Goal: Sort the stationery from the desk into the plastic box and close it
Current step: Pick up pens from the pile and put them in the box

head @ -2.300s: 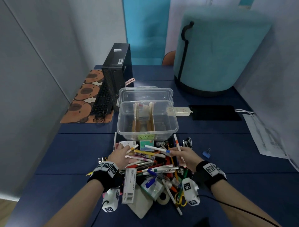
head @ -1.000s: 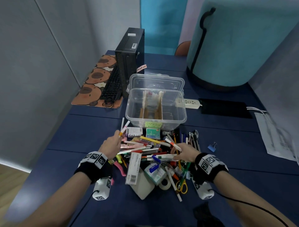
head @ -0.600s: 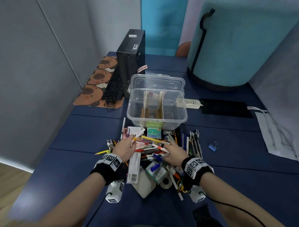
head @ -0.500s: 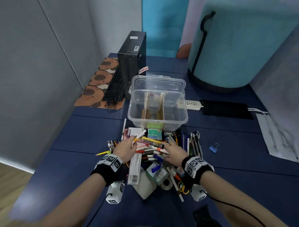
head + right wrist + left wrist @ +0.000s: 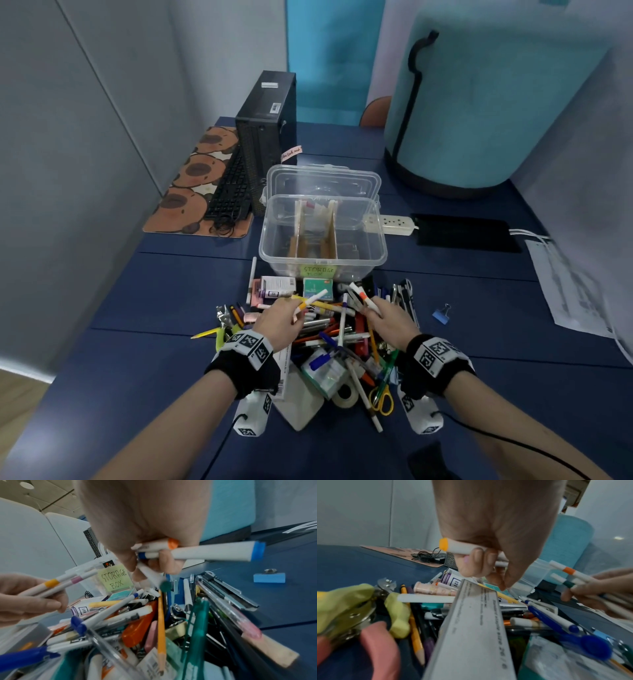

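- Fingers (image 5: 476, 561) of left hand (image 5: 278, 323) curled round two white markers (image 5: 462, 548), one capped in orange-yellow, one banded pink as seen from the right wrist view.
- Fingers (image 5: 164, 559) of right hand (image 5: 390, 325) clamped on a small bundle of white markers (image 5: 205, 552): blue-capped, orange-banded, green-tipped, the last one slanting loose below the others.
- Both hands hovering just above the pile of stationery (image 5: 337, 337): pens, pencils, scissors, tape roll, small cartons, heaped on the blue surface (image 5: 164, 301).
- Plastic box (image 5: 323, 236) just beyond the pile, open, cardboard dividers upright inside, green "STORAGE BOX" note on the near wall; lid (image 5: 323, 180) standing behind it.
- Blue binder clip (image 5: 442, 315) lying apart, right of the pile.
- Step in hand, as judged: gathering like markers before carrying them to one compartment.
- To do it well: square the bundle so all barrels lie parallel; tuck in the slanting green-tipped one, likely to slip otherwise.
- Lift clear of the heap before moving forward, to avoid dragging pens off the edge.
- Lower lengthwise along a divider, not across it; release low, not dropped from height.
- Keep one compartment for markers alone, so that later items fit and the lid can shut flat.
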{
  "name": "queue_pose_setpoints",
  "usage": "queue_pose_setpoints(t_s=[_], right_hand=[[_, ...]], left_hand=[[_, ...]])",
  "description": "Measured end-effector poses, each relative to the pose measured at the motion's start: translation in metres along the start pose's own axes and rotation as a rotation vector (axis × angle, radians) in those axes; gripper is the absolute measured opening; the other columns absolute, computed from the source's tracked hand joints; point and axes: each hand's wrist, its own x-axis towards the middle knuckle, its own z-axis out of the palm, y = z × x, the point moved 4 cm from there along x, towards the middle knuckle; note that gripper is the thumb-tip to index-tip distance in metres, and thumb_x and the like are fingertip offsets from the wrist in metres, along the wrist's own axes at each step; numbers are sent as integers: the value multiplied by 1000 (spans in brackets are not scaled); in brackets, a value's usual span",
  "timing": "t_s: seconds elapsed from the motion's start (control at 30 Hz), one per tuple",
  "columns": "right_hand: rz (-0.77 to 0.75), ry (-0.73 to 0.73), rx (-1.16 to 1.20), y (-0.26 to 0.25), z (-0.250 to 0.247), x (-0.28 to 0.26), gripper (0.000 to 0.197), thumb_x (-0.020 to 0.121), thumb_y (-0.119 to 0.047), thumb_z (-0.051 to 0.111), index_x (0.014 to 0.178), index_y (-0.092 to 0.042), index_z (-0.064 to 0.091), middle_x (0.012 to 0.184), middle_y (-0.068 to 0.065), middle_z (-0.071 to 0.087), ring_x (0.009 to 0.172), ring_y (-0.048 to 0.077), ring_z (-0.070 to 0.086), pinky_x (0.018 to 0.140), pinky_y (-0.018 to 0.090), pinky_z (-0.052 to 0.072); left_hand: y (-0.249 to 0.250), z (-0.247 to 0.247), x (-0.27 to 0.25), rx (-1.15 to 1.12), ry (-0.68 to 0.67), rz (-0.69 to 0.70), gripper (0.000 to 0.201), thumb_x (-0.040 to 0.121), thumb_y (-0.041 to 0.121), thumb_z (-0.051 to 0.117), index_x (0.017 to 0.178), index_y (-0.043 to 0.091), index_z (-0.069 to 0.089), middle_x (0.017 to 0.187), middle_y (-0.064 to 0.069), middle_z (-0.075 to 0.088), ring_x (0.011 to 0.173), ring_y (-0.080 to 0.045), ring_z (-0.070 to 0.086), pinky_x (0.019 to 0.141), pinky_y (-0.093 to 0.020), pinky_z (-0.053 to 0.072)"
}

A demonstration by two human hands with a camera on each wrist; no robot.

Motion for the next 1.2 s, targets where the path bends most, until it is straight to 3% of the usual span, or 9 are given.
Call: queue_pose_setpoints(t_s=[0.23,0.4,0.47,0.57,0.67,0.87,0.97,1.1,1.2], right_hand=[[162,-123,9,-15,25,14,35,85,-48,63,72,-19,50,64,-1,52,55,14,49,50,26,37],[228,-130,-54,-16,36,28,24,86,-32,61,96,-10,60,85,7,61,79,26,63,60,28,44],[233,-124,-19,-13,32,30,24,89,-26,57,103,-7,61,86,8,59,78,27,60,63,29,42],[236,-122,120,-6,20,24,15,92,-22,53,87,-9,57,70,3,52,60,19,49,54,27,38],[251,-71,281,5,4,12,24,92,-18,53,69,-15,48,58,-1,42,49,13,39,47,24,31],[275,95,558,25,-15,-16,25,96,-27,54,81,-9,62,33,-13,41,41,1,39,47,20,27],[284,102,614,29,-16,-19,25,96,-25,54,78,-9,61,35,-12,43,46,6,40,47,21,28],[264,38,699,24,-18,-24,26,97,-21,55,75,-8,58,40,-11,51,31,1,37,37,14,29],[261,1,831,19,-17,-25,22,96,-22,56,94,-1,64,70,4,66,33,8,33,35,19,25]], left_hand=[[10,12,5,100,-85,25,17,88,29,59,99,17,63,100,-6,60,94,-24,60,80,-37,52],[13,16,9,160,-190,26,22,85,32,65,99,15,65,99,-5,67,90,-22,64,80,-36,54],[16,18,10,186,-231,34,22,84,32,67,98,15,65,100,-5,68,90,-22,64,80,-36,54],[23,21,13,256,-284,41,25,84,32,67,101,13,64,102,-6,66,93,-24,63,82,-36,54],[31,21,15,323,-337,52,28,86,30,66,105,10,62,106,-8,64,97,-25,62,86,-37,53],[38,20,15,396,-380,106,28,90,24,58,114,11,58,112,-9,64,101,-26,62,85,-35,52],[34,10,17,266,-311,129,21,90,28,61,108,17,59,109,-4,65,100,-21,61,84,-31,49],[17,-12,22,-214,-165,25,12,88,23,67,93,13,68,84,-1,65,69,-11,59,66,-23,51],[7,-34,18,-625,-52,-41,12,89,18,66,91,7,71,74,-1,63,57,-10,58,55,-20,47]])
